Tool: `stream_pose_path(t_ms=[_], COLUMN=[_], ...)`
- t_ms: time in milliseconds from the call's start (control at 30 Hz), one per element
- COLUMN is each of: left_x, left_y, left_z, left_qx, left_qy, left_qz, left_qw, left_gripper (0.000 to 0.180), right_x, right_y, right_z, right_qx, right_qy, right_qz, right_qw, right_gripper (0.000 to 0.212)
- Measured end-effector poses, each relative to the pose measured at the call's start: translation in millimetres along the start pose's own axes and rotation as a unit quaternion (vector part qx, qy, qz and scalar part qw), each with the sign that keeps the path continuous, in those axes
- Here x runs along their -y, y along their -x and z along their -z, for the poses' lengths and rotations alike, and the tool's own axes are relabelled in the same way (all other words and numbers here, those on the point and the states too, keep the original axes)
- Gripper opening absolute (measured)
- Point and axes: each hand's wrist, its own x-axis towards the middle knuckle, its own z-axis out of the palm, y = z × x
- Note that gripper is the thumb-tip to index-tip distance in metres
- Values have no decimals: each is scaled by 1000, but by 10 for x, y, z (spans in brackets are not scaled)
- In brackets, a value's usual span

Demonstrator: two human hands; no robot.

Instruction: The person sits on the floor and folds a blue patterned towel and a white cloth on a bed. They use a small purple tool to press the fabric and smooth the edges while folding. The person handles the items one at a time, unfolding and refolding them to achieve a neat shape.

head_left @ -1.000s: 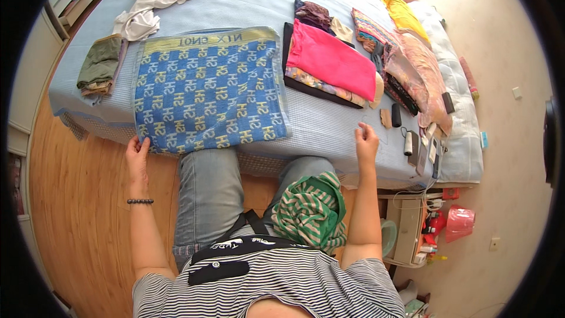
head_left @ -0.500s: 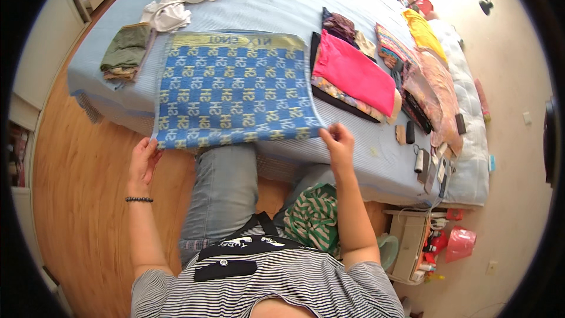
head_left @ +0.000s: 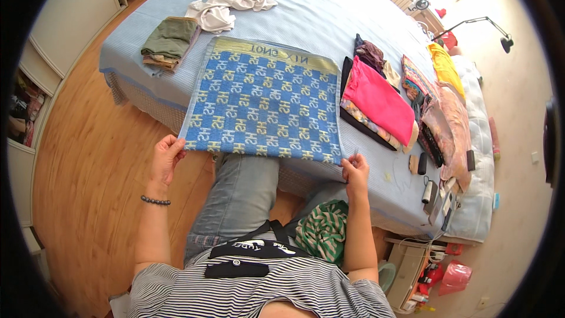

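Note:
A blue towel [head_left: 265,106] with a pale yellow checked pattern and a yellow band along its far end lies spread over the near edge of the bed. My left hand [head_left: 167,159] pinches its near left corner. At the near right corner, my right hand [head_left: 356,174] grips it between thumb and fingers. The near edge stretches between both hands above my jeans. Left of the towel sits a folded pile with an olive green garment [head_left: 170,37] on top. To its right lies a stack topped by a bright pink folded garment [head_left: 381,101].
A crumpled white cloth [head_left: 232,0] lies farther back on the blue bedspread [head_left: 318,12]. More clothes, including a yellow one [head_left: 446,70], line the right side. Small devices [head_left: 432,194] lie near the bed's right corner. A green-striped cloth [head_left: 322,229] rests by my lap.
The view has swung left, so the bed and clothes appear farther right and lower. Both hands keep hold of the towel's near corners, and its near edge still hangs taut.

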Motion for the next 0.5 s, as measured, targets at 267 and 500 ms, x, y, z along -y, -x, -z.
stream_pose_path(t_ms=[267, 500], left_x=[-290, -558], left_y=[64, 147], left_z=[-42, -130], left_qx=[24, 71], left_qy=[-26, -72], left_qz=[24, 86], left_qw=[999, 991], left_gripper=[17, 19], right_x=[158, 208], right_y=[66, 42], right_z=[69, 129], right_qx=[1, 6], right_qy=[-30, 18], right_qz=[10, -52], right_qw=[999, 998], right_gripper=[18, 12])
